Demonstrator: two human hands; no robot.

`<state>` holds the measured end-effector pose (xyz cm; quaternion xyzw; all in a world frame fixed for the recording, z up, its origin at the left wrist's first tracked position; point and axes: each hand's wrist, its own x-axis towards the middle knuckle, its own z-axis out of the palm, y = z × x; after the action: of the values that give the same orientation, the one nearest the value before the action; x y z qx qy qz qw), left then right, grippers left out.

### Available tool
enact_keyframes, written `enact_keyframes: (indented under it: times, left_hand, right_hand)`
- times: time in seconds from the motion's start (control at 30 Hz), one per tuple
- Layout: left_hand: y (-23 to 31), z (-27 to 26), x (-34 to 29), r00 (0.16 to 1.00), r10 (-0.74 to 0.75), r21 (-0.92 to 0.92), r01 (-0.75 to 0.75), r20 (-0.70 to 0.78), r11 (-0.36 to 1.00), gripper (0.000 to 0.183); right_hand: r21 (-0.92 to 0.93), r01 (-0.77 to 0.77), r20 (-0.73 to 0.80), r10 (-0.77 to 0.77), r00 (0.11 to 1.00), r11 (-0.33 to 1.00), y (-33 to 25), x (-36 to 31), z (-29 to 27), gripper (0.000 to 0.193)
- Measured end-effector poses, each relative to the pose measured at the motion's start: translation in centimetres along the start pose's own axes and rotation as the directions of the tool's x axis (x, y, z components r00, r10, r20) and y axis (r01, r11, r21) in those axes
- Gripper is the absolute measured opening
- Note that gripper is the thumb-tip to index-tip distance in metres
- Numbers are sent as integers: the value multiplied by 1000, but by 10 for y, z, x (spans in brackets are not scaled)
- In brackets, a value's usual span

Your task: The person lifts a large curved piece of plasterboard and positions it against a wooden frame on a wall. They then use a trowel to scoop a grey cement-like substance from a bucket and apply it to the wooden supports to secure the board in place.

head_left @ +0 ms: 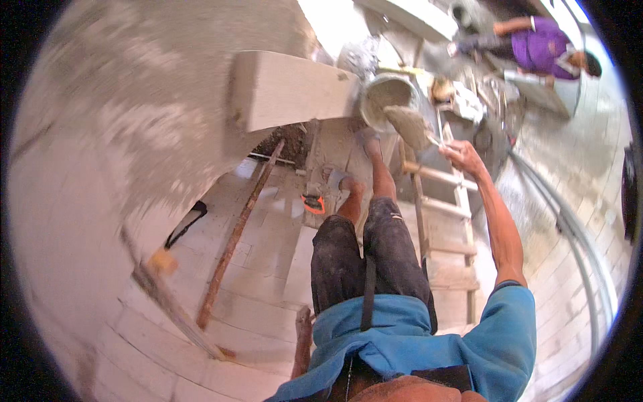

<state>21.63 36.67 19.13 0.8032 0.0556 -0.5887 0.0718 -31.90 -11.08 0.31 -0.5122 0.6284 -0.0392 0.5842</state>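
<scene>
Nr bucket (366,106) & ladder (445,206), co-worker (541,47) well off, R hand (463,158) tight on trowel (407,126), L hand (303,325) hold unclear

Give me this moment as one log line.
right hand: gripping trowel, blade grey-coated | left hand: low beside body, grip unclear | near blade: bucket | right of legs: wooden ladder

It was a building site (268,254): grey mortar (157,144) smeared the left wall (63,221), with a wooden ladder (452,248) to the right and a mortar-caked bucket (396,86) farther off.
</scene>
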Motion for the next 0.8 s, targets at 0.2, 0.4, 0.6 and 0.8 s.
enact_keyframes:
  times: [0.2, 0.4, 0.6, 0.8]
  left_hand:
    - [-8, 26, 12, 986, 96, -352, -139, -138, 925, 47]
    - [-55, 95, 65, 964, 154, -654, -261, -217, 710, 38]
    - [-127, 191, 101, 978, 6, -742, -162, -209, 650, 53]
    - [-109, 231, 77, 995, -25, -970, -87, -95, 226, 67]
  right_hand:
    - [-266, 122, 156, -82, 984, 956, -195, -88, -53, 30]
    - [-260, 323, 479, -169, 861, 910, -419, -138, -5, 33]
    - [-380, 843, 748, -410, 522, 380, -601, -193, 184, 36]
    - [-292, 901, 818, -572, 62, -320, -656, -235, 365, 35]
